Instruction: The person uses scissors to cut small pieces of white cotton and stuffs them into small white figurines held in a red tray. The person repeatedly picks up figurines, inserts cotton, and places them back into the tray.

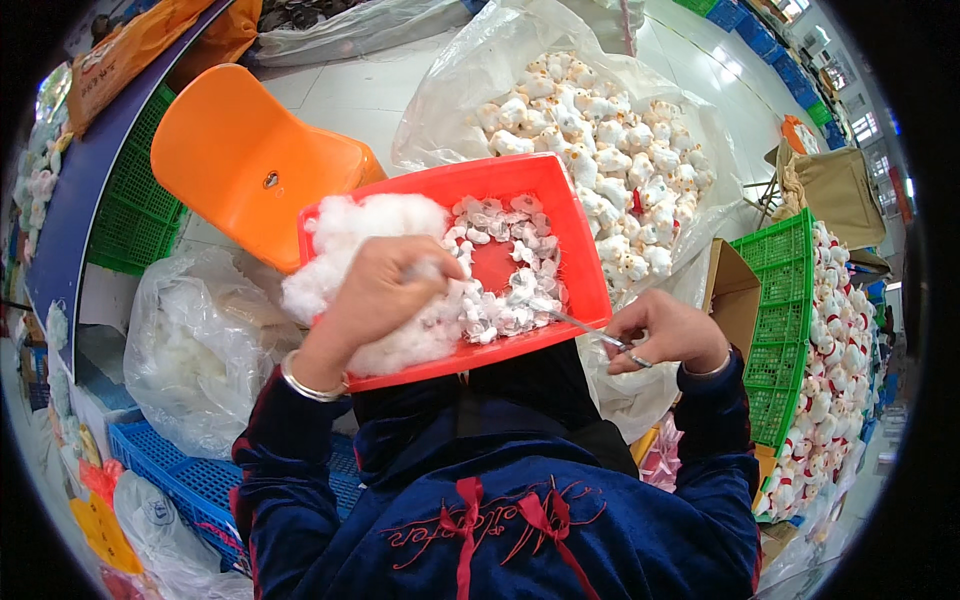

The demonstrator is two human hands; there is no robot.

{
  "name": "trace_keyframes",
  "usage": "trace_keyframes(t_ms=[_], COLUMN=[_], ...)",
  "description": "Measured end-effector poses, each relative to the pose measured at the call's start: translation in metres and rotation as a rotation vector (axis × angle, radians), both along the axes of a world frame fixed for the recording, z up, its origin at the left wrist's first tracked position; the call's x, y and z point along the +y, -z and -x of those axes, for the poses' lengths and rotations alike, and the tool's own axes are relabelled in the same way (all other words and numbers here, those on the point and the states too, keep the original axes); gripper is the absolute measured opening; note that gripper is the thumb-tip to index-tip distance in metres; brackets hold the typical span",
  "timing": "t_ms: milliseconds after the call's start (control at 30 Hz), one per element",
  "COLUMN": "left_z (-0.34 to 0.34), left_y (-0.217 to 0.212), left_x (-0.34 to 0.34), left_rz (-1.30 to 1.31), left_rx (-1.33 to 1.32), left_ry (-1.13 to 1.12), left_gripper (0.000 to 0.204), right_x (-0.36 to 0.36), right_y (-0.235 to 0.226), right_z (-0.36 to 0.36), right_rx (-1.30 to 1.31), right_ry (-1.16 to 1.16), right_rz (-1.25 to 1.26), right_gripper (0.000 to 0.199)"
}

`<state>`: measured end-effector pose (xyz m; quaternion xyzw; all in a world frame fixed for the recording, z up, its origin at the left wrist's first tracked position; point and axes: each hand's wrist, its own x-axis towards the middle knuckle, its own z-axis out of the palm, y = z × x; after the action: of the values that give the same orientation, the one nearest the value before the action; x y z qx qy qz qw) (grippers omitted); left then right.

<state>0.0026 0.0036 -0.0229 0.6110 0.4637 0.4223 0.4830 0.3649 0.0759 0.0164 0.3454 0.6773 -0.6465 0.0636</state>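
Observation:
A red plastic tray [590, 285] rests across my lap. Fluffy white stuffing [385, 215] fills its left part, and small white fabric pieces [510, 310] with clear plastic parts lie on its right. My left hand [385, 290] is over the stuffing, its fingers curled together around something pale that I cannot make out. At the tray's near right corner, my right hand [665, 330] grips long metal forceps [590, 328] by the finger loops. Their thin tip points left, over the fabric pieces inside the tray.
An orange chair [265, 165] stands beyond the tray on the left. A large clear bag [440, 120] holding many white plush pieces [640, 160] lies ahead. Green crates [775, 330] stand at right, a blue crate [185, 475] and a bag of stuffing [195, 350] at left.

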Motion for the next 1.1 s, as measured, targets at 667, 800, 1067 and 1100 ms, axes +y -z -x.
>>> trace_keyframes(t_ms=[667,800,1067,1100], left_z=[-0.013,-0.020,-0.047,-0.049], left_y=[-0.020,-0.012,0.016,0.018], left_x=[0.026,0.022,0.020,0.016], left_rz=[0.401,0.300,-0.202,-0.214], left_rx=[0.062,0.156,0.660,0.652], left_ry=[0.529,0.393,-0.244,-0.286], left_gripper=[0.016,0.013,0.021,0.021], right_x=[0.009,0.009,-0.021,-0.024], right_y=[-0.029,-0.028,-0.007,-0.010], right_z=[0.022,0.023,0.053,0.055], right_rx=[-0.144,-0.199,-0.123,-0.136], right_ry=[-0.231,-0.197,0.085,0.107], right_rz=[-0.209,-0.222,-0.444,-0.456], right_gripper=[0.026,0.028,0.036,0.036])
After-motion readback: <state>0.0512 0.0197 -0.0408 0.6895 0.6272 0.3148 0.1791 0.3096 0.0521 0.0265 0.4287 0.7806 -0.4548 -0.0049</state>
